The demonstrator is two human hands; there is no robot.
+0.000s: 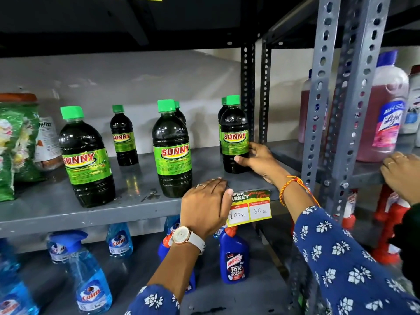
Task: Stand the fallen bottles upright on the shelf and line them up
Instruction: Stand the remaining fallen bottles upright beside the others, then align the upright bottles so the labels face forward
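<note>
Right hand: the right hand [254, 159] is wrapped round the lower body of the dark plastic bottle with green cap and green SUNNY label [234, 135], which stands upright at 3 o'clock on the grey metal shelf [127, 208], close to the perforated steel upright [247, 92].
Left hand: the left hand [205, 204] lies flat and relaxed on the shelf's front edge at 6 o'clock, grasping nothing.
Other bottles: a large SUNNY bottle [86, 155] at 9 o'clock, a small one [123, 136] behind it, a middle one [172, 148] with another hidden behind; all appear upright but not in a row.
Third hand: another person's hand [402, 173] rests on the neighbouring shelf at far 3 o'clock.
Risk: sliding the held bottle could, I judge, knock the one just behind it, or bump the steel upright and tip.
Risk two: the front large bottles stand near the edge; a brushing sleeve could topple them.
Writing: yellow price tag [250, 208] reads "MRP 100 Rs", "Discounted Price 80 Rs"; below, blue Colin spray bottles [91, 285] and a blue Harpic bottle [234, 258], "10X".
</note>
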